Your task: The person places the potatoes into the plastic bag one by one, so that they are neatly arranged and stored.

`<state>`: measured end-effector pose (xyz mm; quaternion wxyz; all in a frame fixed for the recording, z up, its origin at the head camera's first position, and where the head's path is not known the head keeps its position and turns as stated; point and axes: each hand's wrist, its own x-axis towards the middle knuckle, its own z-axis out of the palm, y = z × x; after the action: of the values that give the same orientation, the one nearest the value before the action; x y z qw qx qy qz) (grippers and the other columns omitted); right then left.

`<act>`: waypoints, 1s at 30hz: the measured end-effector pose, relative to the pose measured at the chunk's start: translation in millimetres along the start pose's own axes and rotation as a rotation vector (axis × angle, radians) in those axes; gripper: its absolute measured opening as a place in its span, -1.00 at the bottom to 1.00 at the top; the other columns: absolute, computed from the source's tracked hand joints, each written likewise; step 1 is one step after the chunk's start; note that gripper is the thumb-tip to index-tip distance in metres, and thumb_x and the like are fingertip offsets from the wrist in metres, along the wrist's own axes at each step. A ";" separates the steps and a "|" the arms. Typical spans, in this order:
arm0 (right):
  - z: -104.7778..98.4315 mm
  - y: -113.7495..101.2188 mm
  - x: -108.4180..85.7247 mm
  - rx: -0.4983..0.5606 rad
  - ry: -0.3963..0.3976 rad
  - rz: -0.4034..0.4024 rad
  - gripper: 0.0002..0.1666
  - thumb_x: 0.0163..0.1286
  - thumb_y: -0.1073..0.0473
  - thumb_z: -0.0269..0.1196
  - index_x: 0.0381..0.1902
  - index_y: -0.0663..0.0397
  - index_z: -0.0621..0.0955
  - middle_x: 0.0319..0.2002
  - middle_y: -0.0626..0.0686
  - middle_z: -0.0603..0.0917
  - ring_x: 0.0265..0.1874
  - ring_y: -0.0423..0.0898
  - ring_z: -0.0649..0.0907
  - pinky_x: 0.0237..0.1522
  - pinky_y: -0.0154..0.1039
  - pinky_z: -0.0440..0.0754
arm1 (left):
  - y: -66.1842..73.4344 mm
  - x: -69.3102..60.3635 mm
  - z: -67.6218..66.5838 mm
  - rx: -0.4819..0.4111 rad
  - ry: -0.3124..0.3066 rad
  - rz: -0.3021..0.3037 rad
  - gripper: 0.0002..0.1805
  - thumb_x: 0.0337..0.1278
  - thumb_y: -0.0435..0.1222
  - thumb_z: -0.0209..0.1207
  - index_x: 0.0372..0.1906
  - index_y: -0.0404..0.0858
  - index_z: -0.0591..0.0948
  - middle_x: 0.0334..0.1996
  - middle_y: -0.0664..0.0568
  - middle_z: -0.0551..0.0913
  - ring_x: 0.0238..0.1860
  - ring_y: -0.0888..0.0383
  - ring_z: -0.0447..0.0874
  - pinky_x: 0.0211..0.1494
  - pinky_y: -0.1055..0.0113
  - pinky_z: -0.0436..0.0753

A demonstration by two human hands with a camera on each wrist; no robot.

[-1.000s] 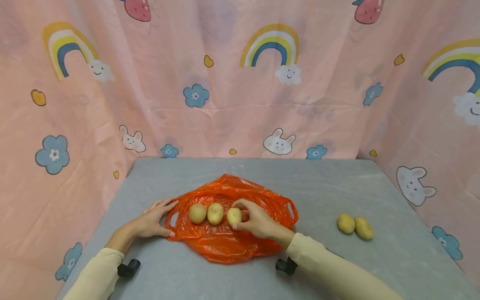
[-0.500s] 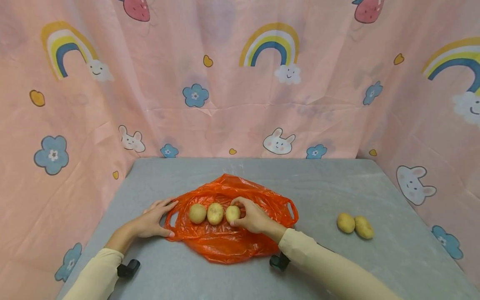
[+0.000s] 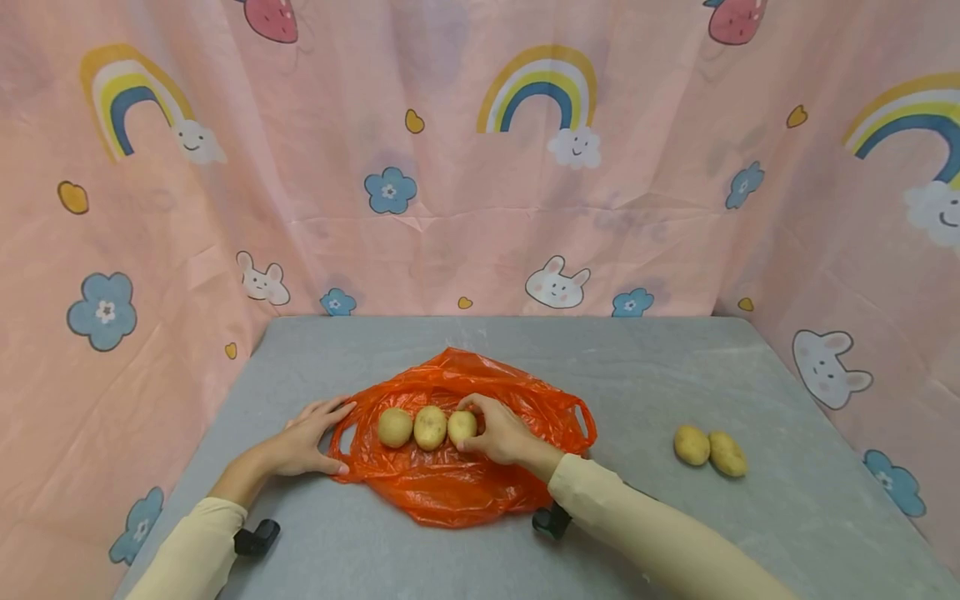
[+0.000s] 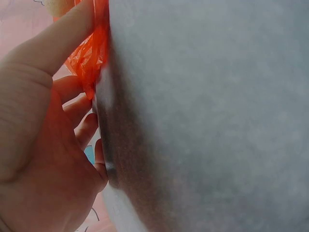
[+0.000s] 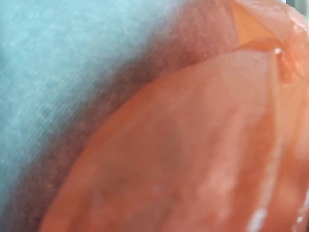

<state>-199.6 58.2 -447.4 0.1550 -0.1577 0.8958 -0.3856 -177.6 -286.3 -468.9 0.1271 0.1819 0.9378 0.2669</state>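
Observation:
An orange-red plastic bag (image 3: pixel 480 492) lies spread flat on the grey table, its handles to the left and right. Three potatoes sit in a row on it: a left potato (image 3: pixel 395 427), a middle potato (image 3: pixel 430 428) and a right potato (image 3: pixel 462 427). My right hand (image 3: pixel 501 432) pinches the right potato between thumb and fingers, close beside the middle one. My left hand (image 3: pixel 306 440) rests at the bag's left handle with its fingers relaxed, touching the plastic. In the left wrist view the bag's edge (image 4: pixel 89 60) lies by the thumb. Only plastic and table fill the right wrist view.
Two more potatoes (image 3: pixel 709 452) lie side by side on the right of the table (image 3: pixel 630 358). A pink patterned curtain (image 3: pixel 450 250) hangs behind the table and along both sides. Black camera mounts sit at both wrists.
My right hand has slid slightly left with the right potato, bringing it nearer the middle one. The left hand and the bag have stayed put.

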 end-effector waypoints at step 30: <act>-8.8 7.4 -0.9 0.087 -0.116 -0.094 -0.40 0.29 0.23 0.43 0.26 0.21 0.53 0.04 0.18 0.62 -0.15 -0.04 0.52 -0.11 -0.20 0.50 | 1.7 0.4 -1.2 -0.023 -0.003 -0.016 0.13 -0.09 -0.01 0.52 0.55 -0.33 0.22 0.59 -0.30 0.06 0.52 -0.43 -0.05 0.28 -0.67 -0.06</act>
<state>-203.5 69.0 -447.0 0.1950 -0.2148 0.8593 -0.4213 -177.9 -285.3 -467.0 0.1330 0.1731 0.9359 0.2764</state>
